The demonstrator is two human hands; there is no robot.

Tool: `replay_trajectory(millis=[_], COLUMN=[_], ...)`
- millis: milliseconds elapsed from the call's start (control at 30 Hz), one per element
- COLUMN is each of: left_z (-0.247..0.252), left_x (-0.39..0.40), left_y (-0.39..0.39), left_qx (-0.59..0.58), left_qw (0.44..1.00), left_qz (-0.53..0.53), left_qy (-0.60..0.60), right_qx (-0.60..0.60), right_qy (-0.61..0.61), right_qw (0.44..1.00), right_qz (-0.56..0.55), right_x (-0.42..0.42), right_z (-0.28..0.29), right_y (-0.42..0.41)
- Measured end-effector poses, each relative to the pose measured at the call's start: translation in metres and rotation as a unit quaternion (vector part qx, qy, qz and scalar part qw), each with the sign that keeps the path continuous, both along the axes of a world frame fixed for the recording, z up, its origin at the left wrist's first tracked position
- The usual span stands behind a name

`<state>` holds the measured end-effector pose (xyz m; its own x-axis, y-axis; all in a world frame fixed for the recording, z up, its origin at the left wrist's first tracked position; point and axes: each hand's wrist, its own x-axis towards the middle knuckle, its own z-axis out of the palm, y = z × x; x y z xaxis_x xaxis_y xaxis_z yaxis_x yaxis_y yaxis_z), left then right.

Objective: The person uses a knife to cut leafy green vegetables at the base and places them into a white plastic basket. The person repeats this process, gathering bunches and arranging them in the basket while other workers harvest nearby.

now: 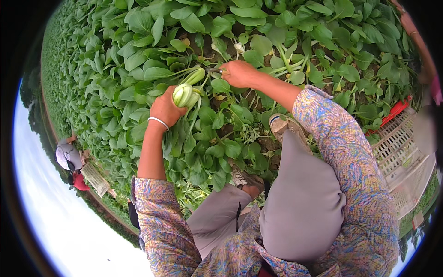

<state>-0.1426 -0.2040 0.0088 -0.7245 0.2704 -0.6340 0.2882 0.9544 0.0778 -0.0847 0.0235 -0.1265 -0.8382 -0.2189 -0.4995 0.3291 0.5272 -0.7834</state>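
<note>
My left hand (165, 106) is closed around leafy green stalks with pale, cut-looking bases, a small bunch of bok choy (185, 95). Its leaves hang down below my fingers. Another bok choy stalk base (196, 76) shows just above the bunch, close to the blade. In my right hand (238, 74) is a knife (214, 70); its handle is hidden in my fist and only a short stretch of dark metal shows, pointing left at that stalk base. Soil and low leaves lie under the blade.
Dense bok choy plants (138, 62) spread left and ahead. My shoes (285, 126) stand among leaves. White plastic crates (394, 149) sit at right, by a red crate edge (394, 110) and another person's arm (413, 31). Far left, people (71, 157) crouch beside a pale crate (95, 180).
</note>
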Motion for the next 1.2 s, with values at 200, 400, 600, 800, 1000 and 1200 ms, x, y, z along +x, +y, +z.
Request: replay_trajectory(millis=[200,400,600,800,1000,1200], left_z=[0.090,0.156,0.222,0.252,0.272,0.262], left_x=[0.037,0.098,0.142,0.199,0.223,0.246], left_y=[0.008,-0.007,-0.035,-0.016,0.012,0.019], left_qx=[0.301,0.496,0.678,0.776,0.815,0.848], left_qw=[0.939,0.805,0.660,0.526,0.467,0.453], left_qz=[0.153,0.294,0.322,0.325,0.327,0.266], left_qy=[-0.072,-0.139,0.028,0.122,0.106,0.070], right_qx=[-0.174,-0.557,-0.371,-0.306,-0.436,-0.389], right_qy=[0.220,0.100,0.209,0.251,0.264,0.313], right_qw=[0.944,0.815,0.901,0.917,0.860,0.866], right_qz=[-0.176,-0.121,-0.078,0.040,0.017,0.016], right_x=[0.032,0.026,0.032,0.094,0.124,0.142], right_z=[0.067,0.202,0.315,0.401,0.429,0.432], right_y=[0.041,0.001,0.047,-0.021,-0.064,-0.077])
